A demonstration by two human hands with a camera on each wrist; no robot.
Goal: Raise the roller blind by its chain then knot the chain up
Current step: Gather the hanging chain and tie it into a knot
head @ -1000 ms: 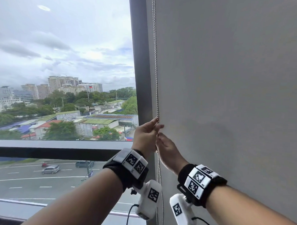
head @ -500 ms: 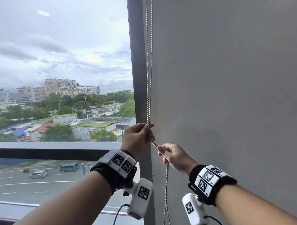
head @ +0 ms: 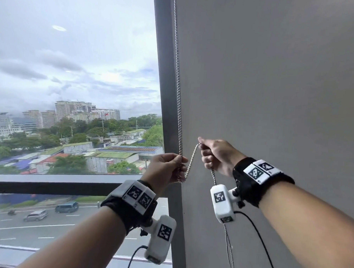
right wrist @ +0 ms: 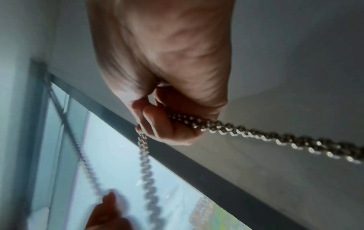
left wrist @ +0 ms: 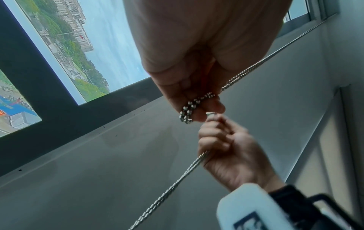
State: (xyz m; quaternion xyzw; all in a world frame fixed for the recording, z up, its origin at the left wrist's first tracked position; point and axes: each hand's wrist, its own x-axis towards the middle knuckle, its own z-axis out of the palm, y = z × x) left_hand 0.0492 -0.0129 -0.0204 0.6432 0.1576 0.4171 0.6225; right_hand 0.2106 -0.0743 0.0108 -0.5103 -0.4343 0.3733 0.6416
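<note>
A metal bead chain (head: 177, 73) hangs down the dark window frame beside a grey surface. My left hand (head: 167, 167) pinches both strands of the chain at chest height; in the left wrist view the chain (left wrist: 194, 105) lies doubled over its fingers. My right hand (head: 217, 155) grips the chain lower along its run and holds it up to the right, so a short stretch slants between the two hands. From the right hand the chain (head: 227, 242) drops out of the bottom of the head view. In the right wrist view the chain (right wrist: 256, 134) passes through the curled fingers.
The dark window frame (head: 163, 93) runs vertically beside the chain, with glass (head: 73, 90) and a city view to the left. A grey flat surface (head: 274, 87) fills the right side of the head view. A horizontal rail (head: 60, 185) crosses the window below the hands.
My right hand has carried its part of the chain up and to the right, away from the left hand. The left hand has kept its pinch and sunk a little.
</note>
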